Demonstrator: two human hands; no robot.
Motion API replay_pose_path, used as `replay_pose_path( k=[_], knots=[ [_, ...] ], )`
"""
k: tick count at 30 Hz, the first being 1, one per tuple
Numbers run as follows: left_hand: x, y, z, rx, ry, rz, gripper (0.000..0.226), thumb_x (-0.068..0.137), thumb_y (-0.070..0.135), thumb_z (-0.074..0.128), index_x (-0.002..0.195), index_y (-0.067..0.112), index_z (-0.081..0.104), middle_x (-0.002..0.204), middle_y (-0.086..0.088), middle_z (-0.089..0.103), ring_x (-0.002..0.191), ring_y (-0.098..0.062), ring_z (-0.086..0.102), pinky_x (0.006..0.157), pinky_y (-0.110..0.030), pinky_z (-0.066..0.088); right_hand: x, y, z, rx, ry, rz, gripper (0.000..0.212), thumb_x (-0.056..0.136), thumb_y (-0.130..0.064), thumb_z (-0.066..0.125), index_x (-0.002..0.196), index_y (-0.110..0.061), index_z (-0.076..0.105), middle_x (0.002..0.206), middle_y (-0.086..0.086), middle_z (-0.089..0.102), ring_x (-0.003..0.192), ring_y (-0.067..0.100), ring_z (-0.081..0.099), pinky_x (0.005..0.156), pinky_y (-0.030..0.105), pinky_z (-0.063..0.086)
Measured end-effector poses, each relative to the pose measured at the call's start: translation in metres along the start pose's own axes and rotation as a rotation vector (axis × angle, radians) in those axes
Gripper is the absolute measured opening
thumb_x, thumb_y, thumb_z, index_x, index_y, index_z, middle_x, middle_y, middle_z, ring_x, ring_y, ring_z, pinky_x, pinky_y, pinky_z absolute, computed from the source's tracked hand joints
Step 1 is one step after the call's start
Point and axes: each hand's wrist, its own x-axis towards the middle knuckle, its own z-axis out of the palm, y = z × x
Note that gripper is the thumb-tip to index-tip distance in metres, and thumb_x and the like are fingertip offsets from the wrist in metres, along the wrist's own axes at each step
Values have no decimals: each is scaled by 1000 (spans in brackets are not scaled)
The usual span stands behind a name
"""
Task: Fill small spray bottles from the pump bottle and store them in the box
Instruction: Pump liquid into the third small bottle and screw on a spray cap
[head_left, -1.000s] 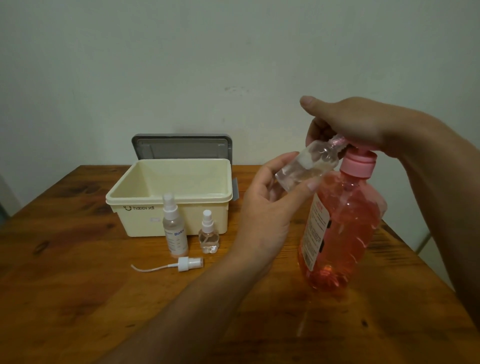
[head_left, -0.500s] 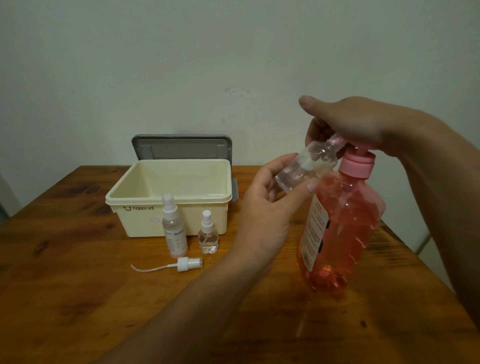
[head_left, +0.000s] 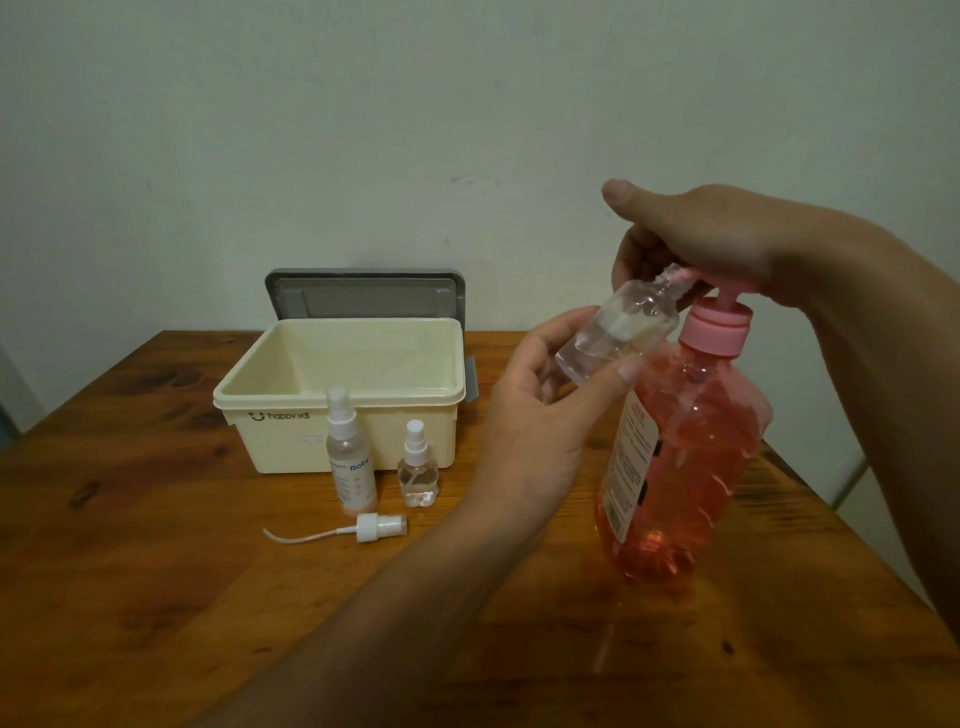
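A large pump bottle (head_left: 680, 447) of pink liquid stands on the table at the right. My right hand (head_left: 717, 244) lies flat on its pink pump head, whose stem shows above the collar. My left hand (head_left: 545, 410) holds a small clear uncapped bottle (head_left: 618, 332) tilted, its open neck against the pump spout. A little clear liquid sits in it. A cream box (head_left: 337, 410) stands open at the back left. In front of it stand a taller spray bottle (head_left: 350, 457) and a shorter spray bottle (head_left: 417, 467), both capped.
A loose white spray cap with its dip tube (head_left: 379, 527) lies on the wooden table (head_left: 156, 571) before the two bottles. The box's grey lid (head_left: 363, 293) leans upright behind it against the wall. The table's right edge runs close behind the pump bottle.
My right hand has let the pump head rise slightly, so more of the stem shows above the collar. The small bottle stays at the spout; the rest has not moved.
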Motion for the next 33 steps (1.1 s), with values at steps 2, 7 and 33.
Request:
replay_pose_path(
  k=[2, 7, 33],
  knots=[
    [1, 1, -1, 11, 2, 10, 42, 83, 21, 73, 120, 32, 58, 116, 13, 68, 110, -2, 62, 84, -19, 53, 0, -3, -3, 5, 1, 2, 75, 97, -66, 26, 80, -9, 72, 87, 13, 71, 69, 24, 62, 56, 28, 43],
    [1, -1, -1, 15, 3, 1, 45, 83, 20, 73, 125, 29, 57, 114, 13, 69, 107, -1, 63, 81, -17, 53, 2, 3, 3, -20, 5, -3, 72, 98, -65, 28, 81, -11, 72, 87, 11, 72, 66, 23, 63, 61, 31, 44],
    [-1, 2, -1, 16, -12, 13, 41, 84, 20, 71, 122, 31, 57, 115, 13, 68, 108, 0, 62, 80, -14, 53, 2, 0, -1, -3, 13, 3, 76, 97, -67, 26, 78, -9, 72, 84, 13, 71, 65, 23, 61, 57, 29, 41]
  ],
)
